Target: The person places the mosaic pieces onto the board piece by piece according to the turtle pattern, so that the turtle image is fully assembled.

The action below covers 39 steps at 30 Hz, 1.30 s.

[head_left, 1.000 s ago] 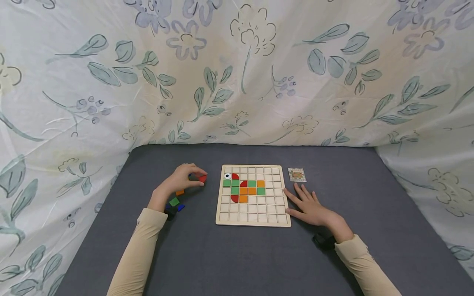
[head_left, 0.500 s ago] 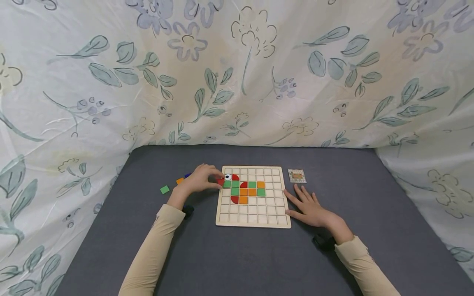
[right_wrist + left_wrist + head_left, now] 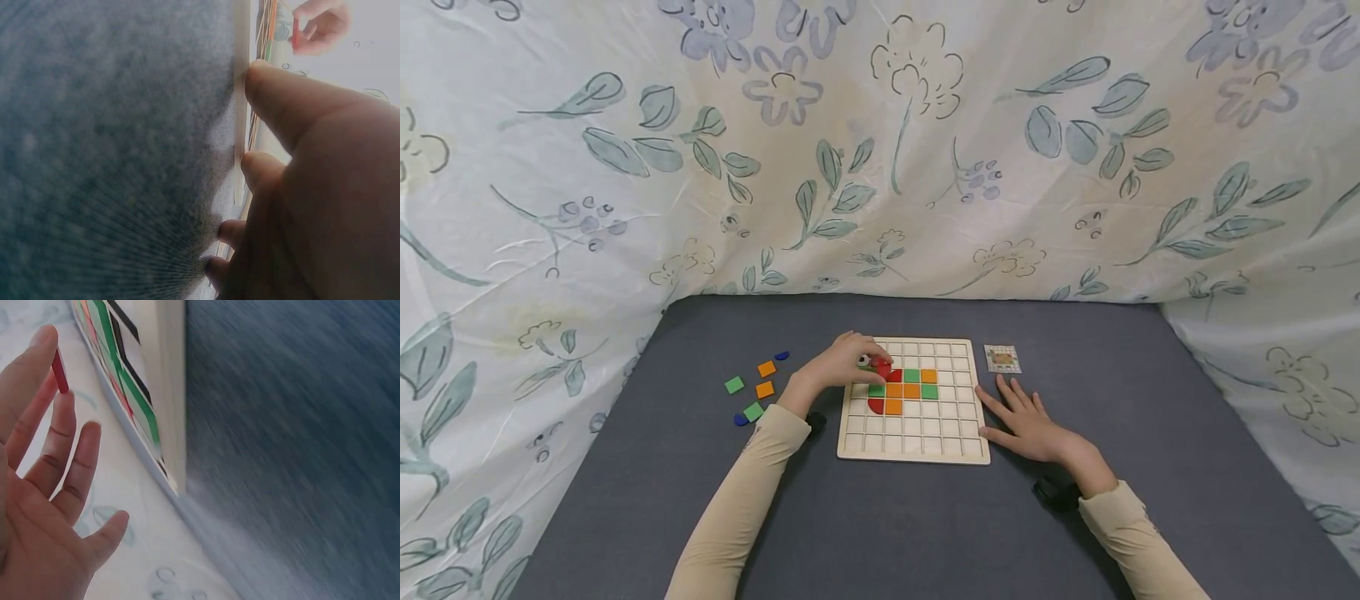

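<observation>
A pale wooden grid board (image 3: 955, 425) lies flat, bearing a pattern of green, orange and red tiles, with a white eye tile partly covered. Above its upper left part, my left hand (image 3: 835, 364) pinches a small red tile (image 3: 60, 372) between thumb and fingertips. In the left wrist view that tile shows edge-on, raised off the board, and the other fingers spread apart. My right hand (image 3: 1026, 421) has its fingers spread, thumb and index fingertips at the board's right edge. The right wrist view shows these fingers along the board's side.
Left of the board lie loose tiles: an orange one (image 3: 767, 368), another orange one (image 3: 764, 389), a green one (image 3: 734, 384), another green one (image 3: 753, 412) and blue ones (image 3: 782, 356). A small printed card (image 3: 1002, 358) lies right of the board. A floral cloth (image 3: 917, 167) hangs behind.
My left hand has carried the red tile rightward from the loose tiles to over the board's upper left, uncovering the loose tiles. My right hand has stayed at the board's right edge.
</observation>
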Each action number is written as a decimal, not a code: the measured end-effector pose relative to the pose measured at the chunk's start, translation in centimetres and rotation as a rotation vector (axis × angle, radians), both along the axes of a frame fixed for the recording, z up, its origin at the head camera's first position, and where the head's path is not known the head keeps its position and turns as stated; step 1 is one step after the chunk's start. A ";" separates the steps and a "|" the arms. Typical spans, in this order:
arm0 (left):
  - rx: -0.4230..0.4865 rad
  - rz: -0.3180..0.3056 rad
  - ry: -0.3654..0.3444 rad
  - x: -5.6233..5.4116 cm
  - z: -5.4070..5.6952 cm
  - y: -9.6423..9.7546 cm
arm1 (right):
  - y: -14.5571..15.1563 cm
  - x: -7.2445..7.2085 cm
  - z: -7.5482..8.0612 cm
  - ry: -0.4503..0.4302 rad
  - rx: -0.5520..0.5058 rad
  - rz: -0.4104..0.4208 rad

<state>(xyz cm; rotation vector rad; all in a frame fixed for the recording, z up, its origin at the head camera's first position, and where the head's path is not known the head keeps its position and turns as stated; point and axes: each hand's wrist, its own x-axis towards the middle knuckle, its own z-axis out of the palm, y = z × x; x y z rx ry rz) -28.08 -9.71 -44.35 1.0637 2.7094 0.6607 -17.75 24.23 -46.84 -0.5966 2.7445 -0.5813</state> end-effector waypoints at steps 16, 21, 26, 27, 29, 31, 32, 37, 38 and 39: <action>0.005 -0.060 -0.048 -0.8 -0.1 4.8 | 0.0 -0.1 -0.1 0.001 0.011 0.002; -0.028 -0.044 -0.036 -0.9 -0.1 6.4 | 0.0 -0.1 0.0 -0.002 0.009 -0.001; -0.061 -0.028 -0.017 -0.7 0.0 7.8 | -0.1 -0.2 -0.2 -0.006 0.005 0.006; -0.060 -0.023 -0.016 -0.7 0.1 8.0 | 0.0 -0.2 -0.2 -0.007 0.008 0.006; -0.065 -0.013 -0.011 -0.5 0.1 8.5 | 0.0 -0.2 -0.2 -0.009 0.011 0.006; -0.071 -0.004 -0.009 -0.5 0.1 8.9 | 0.0 -0.2 -0.2 -0.007 0.014 0.006; -0.078 0.001 -0.008 -0.4 0.0 9.1 | 0.0 -0.2 -0.2 -0.005 0.013 0.008; -0.097 0.011 -0.017 -0.6 -0.4 9.4 | 0.1 -0.3 -0.4 0.015 -0.036 0.024; -0.100 0.011 -0.021 -0.6 -0.5 9.3 | 0.1 -0.3 -0.5 0.019 -0.045 0.025; -0.097 0.009 -0.028 -0.7 -0.5 9.3 | 0.2 -0.3 -0.5 0.024 -0.054 0.030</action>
